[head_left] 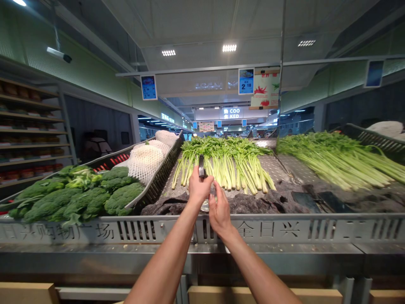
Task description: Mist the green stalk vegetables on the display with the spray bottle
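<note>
My left hand (199, 189) is closed round a small black object (201, 166) that stands up above the fist; its kind is not clear. My right hand (220, 211) is beside it, fingers bent and drawn together close to the left thumb. Something greyish and see-through shows between the two hands, too small to name. Below the left fist a shiny silvery piece (205, 206) is partly visible. Behind both hands lies a wide row of celery (226, 166), stalk ends towards me and leaves at the back.
Broccoli (85, 196) fills the left section, with net-wrapped produce (147, 158) behind it and a black slatted divider (158, 183) alongside. Dark crumpled cloth (253, 202) lies along the front. A grey slotted rail (196, 228) edges the display. A mirror panel (341, 160) at right reflects celery.
</note>
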A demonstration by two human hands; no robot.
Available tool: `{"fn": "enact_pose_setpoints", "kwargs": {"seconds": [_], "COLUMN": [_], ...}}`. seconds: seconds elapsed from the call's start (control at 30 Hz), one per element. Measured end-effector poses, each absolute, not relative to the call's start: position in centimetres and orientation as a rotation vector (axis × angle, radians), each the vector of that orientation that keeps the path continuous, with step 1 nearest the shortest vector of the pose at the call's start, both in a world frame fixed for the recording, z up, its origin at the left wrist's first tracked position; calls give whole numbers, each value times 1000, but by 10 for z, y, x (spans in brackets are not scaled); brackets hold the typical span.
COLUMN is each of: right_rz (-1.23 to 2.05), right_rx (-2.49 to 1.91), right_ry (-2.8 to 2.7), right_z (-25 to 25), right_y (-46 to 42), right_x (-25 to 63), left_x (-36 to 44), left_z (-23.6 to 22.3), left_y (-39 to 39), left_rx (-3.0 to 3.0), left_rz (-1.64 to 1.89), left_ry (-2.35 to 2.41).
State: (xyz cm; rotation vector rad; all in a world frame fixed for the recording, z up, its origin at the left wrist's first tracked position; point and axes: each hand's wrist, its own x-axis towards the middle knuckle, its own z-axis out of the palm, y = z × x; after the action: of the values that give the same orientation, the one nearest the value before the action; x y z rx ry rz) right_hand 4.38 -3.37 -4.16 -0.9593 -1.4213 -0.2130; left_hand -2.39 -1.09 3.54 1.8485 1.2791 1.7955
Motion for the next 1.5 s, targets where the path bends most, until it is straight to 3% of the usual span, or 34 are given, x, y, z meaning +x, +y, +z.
{"fn": "enact_pose_setpoints", "kwargs": {"seconds": [1.5], "right_rz": [-249], "right_rx": [-1000], "right_ry": [-1316], "right_z": [-50], "right_y": [-40], "right_x": [84], "left_x": [25], "left_z": [25], "left_y": [-12], "left_rx": [1922], "left_rz": [1729], "left_ry": [1124]}}
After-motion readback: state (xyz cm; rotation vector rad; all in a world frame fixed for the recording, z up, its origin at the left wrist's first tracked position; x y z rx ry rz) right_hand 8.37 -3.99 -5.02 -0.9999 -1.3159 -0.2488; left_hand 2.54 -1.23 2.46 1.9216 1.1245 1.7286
